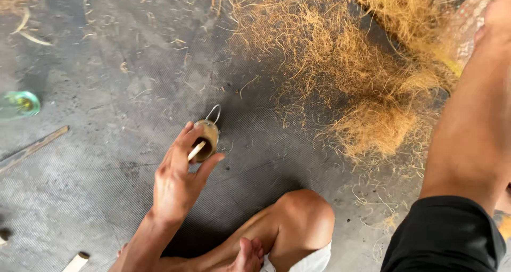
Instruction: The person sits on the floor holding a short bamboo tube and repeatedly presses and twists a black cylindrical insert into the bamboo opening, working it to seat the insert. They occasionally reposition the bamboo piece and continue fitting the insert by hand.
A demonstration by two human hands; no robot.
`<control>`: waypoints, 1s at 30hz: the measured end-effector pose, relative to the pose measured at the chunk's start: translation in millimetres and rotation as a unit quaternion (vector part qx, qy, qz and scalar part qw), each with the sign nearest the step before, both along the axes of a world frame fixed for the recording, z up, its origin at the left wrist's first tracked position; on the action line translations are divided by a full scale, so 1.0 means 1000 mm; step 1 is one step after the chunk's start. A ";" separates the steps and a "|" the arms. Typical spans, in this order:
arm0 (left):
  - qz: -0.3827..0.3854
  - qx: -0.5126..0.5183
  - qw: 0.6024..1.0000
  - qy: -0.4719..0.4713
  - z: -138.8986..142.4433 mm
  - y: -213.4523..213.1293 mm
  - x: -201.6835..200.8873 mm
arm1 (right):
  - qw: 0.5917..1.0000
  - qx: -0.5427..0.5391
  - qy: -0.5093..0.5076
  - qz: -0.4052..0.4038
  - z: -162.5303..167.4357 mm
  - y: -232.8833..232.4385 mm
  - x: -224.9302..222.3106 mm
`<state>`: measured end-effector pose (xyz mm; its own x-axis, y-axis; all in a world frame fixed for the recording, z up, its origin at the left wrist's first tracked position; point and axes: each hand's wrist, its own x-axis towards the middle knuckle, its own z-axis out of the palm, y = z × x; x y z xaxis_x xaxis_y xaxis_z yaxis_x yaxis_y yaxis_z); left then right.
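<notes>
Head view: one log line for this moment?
left hand: holds hooked spool | right hand: not in view | fibre pile: floor, apart from spool

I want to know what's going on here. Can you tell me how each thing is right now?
left hand: raised, fingers around a small spool
small spool: held up off the floor, wire hook on top
fibre pile: loose, spread on the floor
green glass thing: lying on the floor, blurred
stick: lying flat
right hand: out of view

The grey ribbed floor (106,107) carries a heap of golden coir fibre (367,64), scattered strands and a wooden stick (32,148)
</notes>
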<state>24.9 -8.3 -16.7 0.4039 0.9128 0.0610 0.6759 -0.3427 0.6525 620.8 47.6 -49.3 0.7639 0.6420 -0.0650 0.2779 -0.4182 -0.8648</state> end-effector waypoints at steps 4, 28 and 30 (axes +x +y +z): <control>-0.013 0.026 0.999 -0.029 -0.001 -0.003 0.000 | 0.957 0.228 0.164 0.074 0.041 -0.026 -0.026; 0.005 -0.056 0.872 -0.486 0.125 -0.139 -0.036 | 0.687 0.226 0.555 0.411 0.171 -0.183 -0.445; 0.036 -0.061 0.886 -0.458 0.122 -0.150 -0.041 | 0.685 0.204 0.582 0.387 0.173 -0.191 -0.462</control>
